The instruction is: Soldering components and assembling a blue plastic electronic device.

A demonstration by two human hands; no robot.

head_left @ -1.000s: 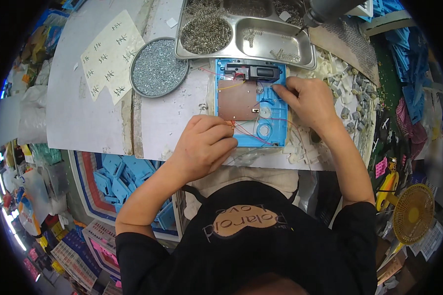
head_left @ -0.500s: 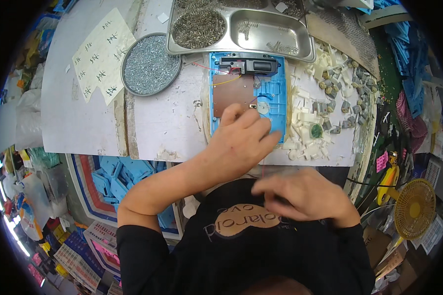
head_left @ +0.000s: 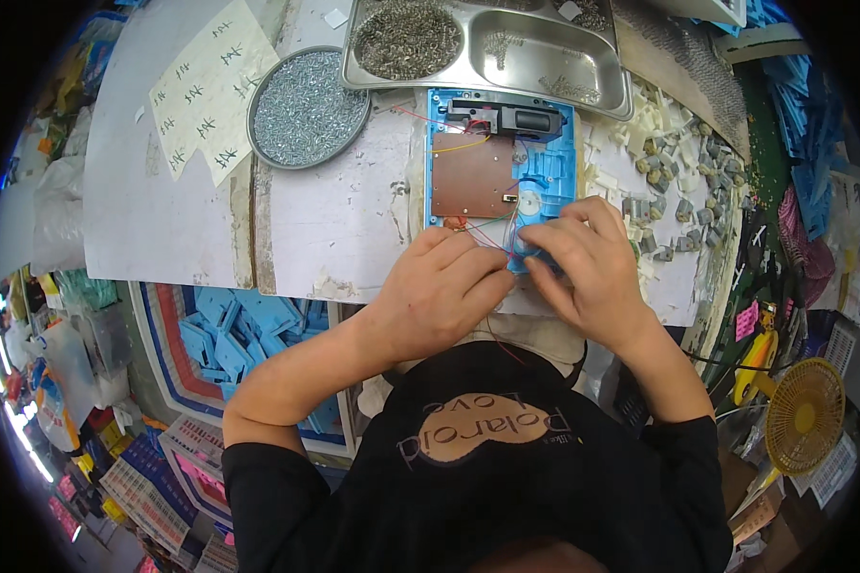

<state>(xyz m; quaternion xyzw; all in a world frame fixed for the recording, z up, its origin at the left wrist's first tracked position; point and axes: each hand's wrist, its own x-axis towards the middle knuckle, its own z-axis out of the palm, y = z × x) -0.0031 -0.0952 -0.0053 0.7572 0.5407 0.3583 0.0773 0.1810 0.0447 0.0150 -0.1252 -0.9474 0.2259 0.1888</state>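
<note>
Both hands cover the near end of the blue housing [head_left: 545, 162], so whatever the left hand [head_left: 440, 296] and right hand [head_left: 583, 263] pinch stays hidden. Thin wires [head_left: 483, 229] vanish under the fingers. The steel tray [head_left: 492, 48] is cut off on top.

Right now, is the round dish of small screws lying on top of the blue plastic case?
No. The round dish of screws sits on the white table, apart from and to the left of the blue plastic case.
</note>
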